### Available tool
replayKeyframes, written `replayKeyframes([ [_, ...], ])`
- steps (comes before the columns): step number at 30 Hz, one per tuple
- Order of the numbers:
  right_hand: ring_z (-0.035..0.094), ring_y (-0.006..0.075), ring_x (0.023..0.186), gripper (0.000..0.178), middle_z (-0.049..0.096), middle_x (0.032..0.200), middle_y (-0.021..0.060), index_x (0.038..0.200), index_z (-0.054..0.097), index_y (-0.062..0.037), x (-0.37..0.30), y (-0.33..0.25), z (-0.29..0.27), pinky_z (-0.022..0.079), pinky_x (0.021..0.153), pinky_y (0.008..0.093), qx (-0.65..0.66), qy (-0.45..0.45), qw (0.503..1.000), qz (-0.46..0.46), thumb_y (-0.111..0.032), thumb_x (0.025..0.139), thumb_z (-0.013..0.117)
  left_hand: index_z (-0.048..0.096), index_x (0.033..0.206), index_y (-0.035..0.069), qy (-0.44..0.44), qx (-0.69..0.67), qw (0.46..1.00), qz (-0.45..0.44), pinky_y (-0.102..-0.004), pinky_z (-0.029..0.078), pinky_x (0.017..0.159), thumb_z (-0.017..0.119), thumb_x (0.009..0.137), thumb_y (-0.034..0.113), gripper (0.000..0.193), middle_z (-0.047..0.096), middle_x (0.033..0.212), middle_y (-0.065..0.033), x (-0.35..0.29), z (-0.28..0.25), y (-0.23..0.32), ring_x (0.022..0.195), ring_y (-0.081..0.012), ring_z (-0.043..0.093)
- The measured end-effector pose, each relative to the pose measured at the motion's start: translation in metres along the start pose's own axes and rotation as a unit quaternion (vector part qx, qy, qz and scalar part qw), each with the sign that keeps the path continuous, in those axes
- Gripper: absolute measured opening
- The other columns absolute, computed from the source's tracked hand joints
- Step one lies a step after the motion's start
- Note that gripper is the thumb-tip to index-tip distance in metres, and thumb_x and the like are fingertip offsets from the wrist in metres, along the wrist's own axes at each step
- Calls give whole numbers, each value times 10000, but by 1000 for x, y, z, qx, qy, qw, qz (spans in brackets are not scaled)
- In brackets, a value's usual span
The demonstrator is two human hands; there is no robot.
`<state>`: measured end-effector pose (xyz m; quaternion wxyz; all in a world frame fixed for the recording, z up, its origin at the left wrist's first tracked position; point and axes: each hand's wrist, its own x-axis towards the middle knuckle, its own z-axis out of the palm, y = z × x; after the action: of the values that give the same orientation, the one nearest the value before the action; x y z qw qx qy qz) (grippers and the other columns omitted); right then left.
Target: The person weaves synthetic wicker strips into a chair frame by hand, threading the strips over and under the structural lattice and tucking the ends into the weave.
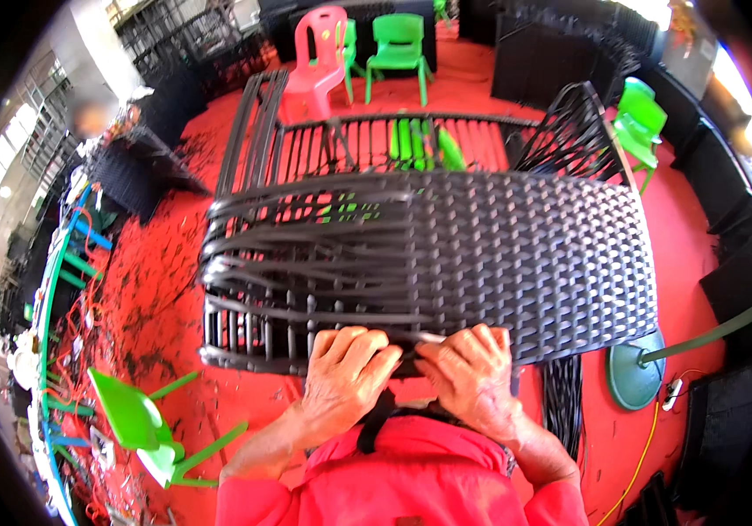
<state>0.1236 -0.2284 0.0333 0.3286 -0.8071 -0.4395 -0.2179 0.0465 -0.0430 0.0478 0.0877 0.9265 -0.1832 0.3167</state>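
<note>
A black wicker furniture panel (525,254) lies across in front of me, closely woven on its right part. On its left part, loose black plastic strips (306,263) run in long bundles over the bare slats of the frame (244,337). At the panel's near edge my left hand (348,373) is closed, its fingers curled round a black strip. Close beside it, my right hand (472,373) is closed on the strip too, thumb turned inward. A pale sliver shows between the hands, too small to name. The fingertips are partly hidden.
Green chairs (398,48) and a pink chair (316,66) stand at the back. Another green chair (143,430) is at the near left. A round green base with a pole (637,373) stands near right, beside a yellow cable (639,465). Hanging strips (562,403) reach the red floor.
</note>
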Motion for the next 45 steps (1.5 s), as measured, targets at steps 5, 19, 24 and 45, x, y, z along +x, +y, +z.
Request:
replayKeyframes([
  [5, 512, 161, 730, 277, 536, 773, -47, 976, 708, -171, -6, -4, 7, 367, 678, 336, -10, 10, 1000, -15, -231, 711, 761, 621, 925, 35, -55, 78, 994, 49, -349, 414, 660, 671, 769, 103, 177, 563, 864, -51, -2, -4, 4, 747, -202, 559],
  [19, 550, 191, 710, 188, 555, 732, -20, 831, 609, -161, 16, 0, 17, 373, 651, 352, 85, -5, 995, -48, -210, 727, 758, 612, 745, 94, -41, 214, 967, -131, -411, 398, 846, 693, 733, 48, 93, 591, 693, -52, -78, -118, -58, 687, -220, 574],
  [24, 556, 193, 704, 187, 563, 727, -25, 810, 615, -154, 18, 5, 14, 382, 650, 358, 101, -9, 993, -64, -234, 731, 763, 606, 779, 74, -18, 313, 925, -214, -398, 400, 898, 627, 792, 51, 33, 568, 701, -62, -215, -167, -133, 710, -242, 573],
  [45, 583, 165, 1056, 482, 622, 1164, 100, 1321, 524, -1, 46, 0, -21, 467, 960, 318, 674, -267, 661, 195, -372, 1025, 445, 663, 1121, 65, 94, 56, 950, 291, -376, 535, 932, 633, 836, 161, 302, 663, 1081, -79, 17, -25, 23, 1093, -241, 627],
])
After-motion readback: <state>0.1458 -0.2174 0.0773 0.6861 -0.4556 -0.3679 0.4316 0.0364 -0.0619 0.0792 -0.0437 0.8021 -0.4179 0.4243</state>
